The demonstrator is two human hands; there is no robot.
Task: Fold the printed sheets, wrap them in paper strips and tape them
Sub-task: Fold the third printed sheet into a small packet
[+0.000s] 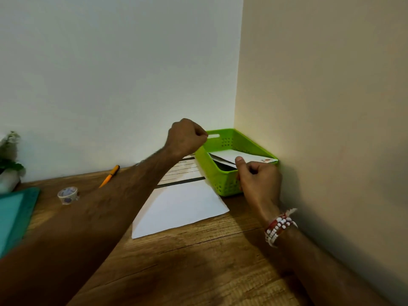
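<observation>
Gripped basket (pixel 218 180) rim with right hand (pixel 258 182), held left hand (pixel 185 135) fisted, seemingly empty, over its far corner, with sheets (pixel 183 206) running near-to-far just left.

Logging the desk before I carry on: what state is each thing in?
green basket: upright in the corner, white papers inside.
right hand: grips green basket's near wall, thumb on white papers.
left hand: curled, nothing seen in it.
printed sheet: flat, unfolded.
tape roll: untouched.
orange pen: lying flat.
</observation>
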